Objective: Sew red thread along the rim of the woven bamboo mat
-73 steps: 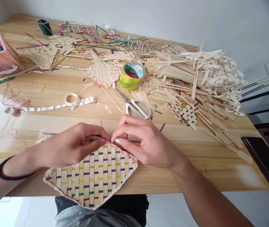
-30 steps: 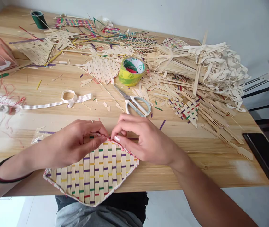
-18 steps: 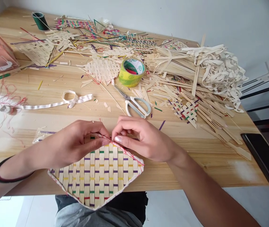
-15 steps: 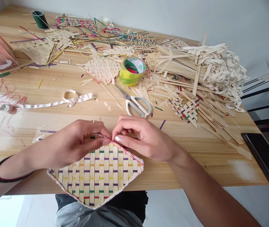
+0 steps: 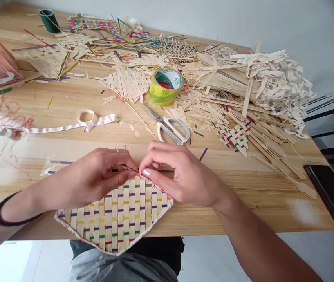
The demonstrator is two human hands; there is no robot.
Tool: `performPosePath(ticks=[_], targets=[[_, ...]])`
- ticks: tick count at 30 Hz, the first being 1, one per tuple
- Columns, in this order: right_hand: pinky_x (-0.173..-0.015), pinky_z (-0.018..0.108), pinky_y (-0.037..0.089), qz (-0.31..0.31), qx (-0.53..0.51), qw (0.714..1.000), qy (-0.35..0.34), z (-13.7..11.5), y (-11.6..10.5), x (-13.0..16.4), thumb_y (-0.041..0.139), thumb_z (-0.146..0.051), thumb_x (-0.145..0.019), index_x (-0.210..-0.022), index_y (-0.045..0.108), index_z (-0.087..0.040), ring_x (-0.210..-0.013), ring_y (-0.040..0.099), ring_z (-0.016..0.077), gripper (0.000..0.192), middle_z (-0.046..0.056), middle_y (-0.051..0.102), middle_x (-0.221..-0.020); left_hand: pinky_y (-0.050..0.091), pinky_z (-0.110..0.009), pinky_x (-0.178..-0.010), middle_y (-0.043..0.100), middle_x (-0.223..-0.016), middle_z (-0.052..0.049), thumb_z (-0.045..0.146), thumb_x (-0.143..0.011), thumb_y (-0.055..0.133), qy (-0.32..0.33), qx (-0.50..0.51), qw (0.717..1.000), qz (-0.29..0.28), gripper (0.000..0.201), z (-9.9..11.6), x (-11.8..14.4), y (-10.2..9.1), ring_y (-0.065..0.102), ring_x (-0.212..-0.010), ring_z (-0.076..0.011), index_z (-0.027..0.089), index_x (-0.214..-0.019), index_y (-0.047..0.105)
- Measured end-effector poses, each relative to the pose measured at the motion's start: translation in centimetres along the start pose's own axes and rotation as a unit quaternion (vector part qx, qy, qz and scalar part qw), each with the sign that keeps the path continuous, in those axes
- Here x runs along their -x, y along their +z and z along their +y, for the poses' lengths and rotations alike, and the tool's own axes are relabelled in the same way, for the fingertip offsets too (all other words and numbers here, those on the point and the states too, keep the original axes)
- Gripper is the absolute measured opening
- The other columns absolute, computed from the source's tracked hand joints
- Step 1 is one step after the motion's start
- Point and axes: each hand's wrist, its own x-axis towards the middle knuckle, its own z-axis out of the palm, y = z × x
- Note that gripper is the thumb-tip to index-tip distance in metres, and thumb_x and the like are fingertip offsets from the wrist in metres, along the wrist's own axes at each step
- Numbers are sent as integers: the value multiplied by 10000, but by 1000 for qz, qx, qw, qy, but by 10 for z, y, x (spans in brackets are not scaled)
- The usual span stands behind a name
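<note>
A diamond-shaped woven bamboo mat point(image 5: 120, 219) hangs partly over the table's front edge, its rim bound in white tape with red thread stitched along it. My left hand point(image 5: 102, 176) pinches the mat's far corner between thumb and fingers. Close against it, my right hand point(image 5: 175, 172) has thumb and index finger closed on the same bound edge, just to the right. Whether a needle sits between the fingertips cannot be made out. The upper part of the mat is hidden behind both hands.
Past my hands lie white-handled scissors point(image 5: 172, 129), a yellow tape roll point(image 5: 165, 88) and a white ribbon point(image 5: 67, 128). Bamboo strips point(image 5: 222, 74) and tangled white tape point(image 5: 284, 84) are heaped at right, near a black phone point(image 5: 329, 197). A pink box point(image 5: 0, 58) stands left.
The mat has shifted slightly left and its right corner has tilted, drawing nearer my right hand. Both hands keep their pinch on the edge.
</note>
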Motion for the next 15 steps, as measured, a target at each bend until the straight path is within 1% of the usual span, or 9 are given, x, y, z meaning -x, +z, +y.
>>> performPosePath(ticks=[4, 9, 11, 15], targets=[[-693, 252, 441, 22, 43, 998, -40, -2, 4, 1, 587, -8, -972, -897, 709, -109, -740, 521, 103, 175, 4, 560, -842, 444, -111, -661, 748, -837, 63, 133, -1044, 559, 2, -3, 1000, 13, 188, 0, -2, 1, 628, -705, -33, 189, -993, 731], [-762, 291, 458, 33, 89, 992, -82, 0, 7, 1, 581, -4, -1004, -866, 695, -91, -786, 516, 132, 199, 20, 572, -819, 458, -154, -670, 759, -858, 42, 178, -1050, 541, -17, -19, 1000, 9, 201, -2, -2, 2, 647, -726, -57, 182, -987, 732], [-768, 301, 461, 34, 100, 990, -91, 1, 7, 1, 580, -14, -1019, -856, 696, -90, -798, 519, 143, 215, 28, 582, -807, 453, -173, -665, 758, -861, 34, 204, -1059, 531, -24, -29, 999, 4, 215, -2, -2, 2, 639, -720, -67, 178, -994, 735], [-786, 309, 483, 40, 105, 990, -91, 0, 7, 2, 600, -42, -1035, -907, 718, -107, -827, 550, 152, 186, 39, 615, -840, 432, -148, -648, 742, -828, 52, 166, -1051, 557, 1, -33, 999, 16, 190, -1, -1, 2, 611, -684, -45, 183, -969, 728]])
